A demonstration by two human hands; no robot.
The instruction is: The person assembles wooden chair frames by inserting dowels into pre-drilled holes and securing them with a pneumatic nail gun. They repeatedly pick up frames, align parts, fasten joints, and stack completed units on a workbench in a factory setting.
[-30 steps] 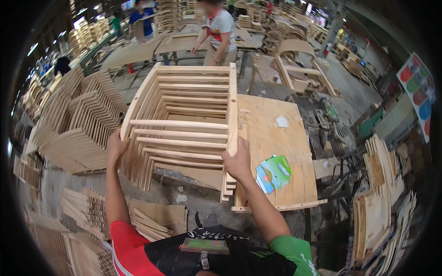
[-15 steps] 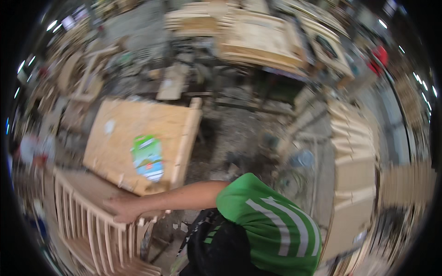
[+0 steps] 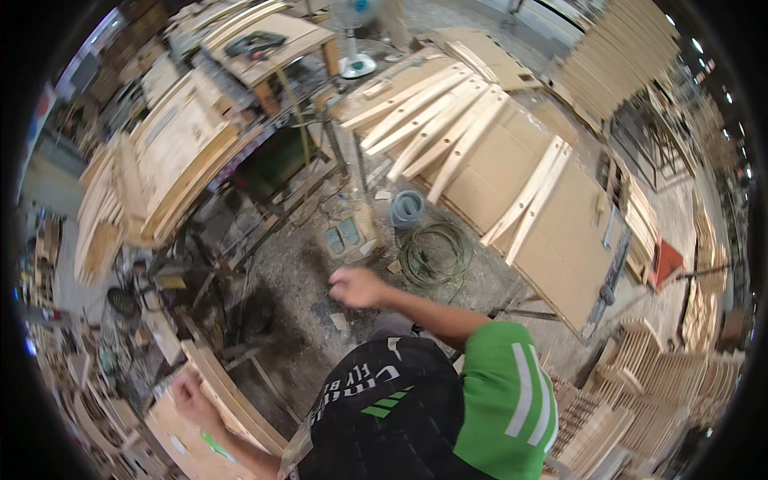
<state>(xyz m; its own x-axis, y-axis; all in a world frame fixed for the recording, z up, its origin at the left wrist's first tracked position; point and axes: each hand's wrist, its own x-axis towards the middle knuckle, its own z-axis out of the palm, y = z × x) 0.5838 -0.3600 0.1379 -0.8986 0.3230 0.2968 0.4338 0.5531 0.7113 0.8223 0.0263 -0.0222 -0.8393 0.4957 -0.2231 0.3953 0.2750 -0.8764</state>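
My right hand [image 3: 358,288], its fingers curled in with nothing visible in them, is held out in front of me above the dusty floor [image 3: 320,312]. At lower left, my left hand [image 3: 194,402] is blurred over or beside a light wooden panel [image 3: 172,424] with a raised edge rail [image 3: 232,396]. How its fingers are set is smeared, and no object shows in it. Part of a green sheet or packet [image 3: 214,445] shows by my left forearm. Ahead to the right, pale tapered wooden pieces with holes [image 3: 436,120] lie fanned on a cardboard-covered table [image 3: 552,232].
A coiled green hose [image 3: 436,256] and a grey-blue bucket [image 3: 406,208] are on the floor ahead. Stacked wooden panels [image 3: 180,152] stand left, a fan [image 3: 356,64] far ahead. Curved wooden parts [image 3: 648,392] are piled right, near a red triangular object [image 3: 666,264].
My view has swung right, bringing the long table into the middle. My right hand has come off the slatted wooden piece at left and drawn in front of me. My left hand has come into view.
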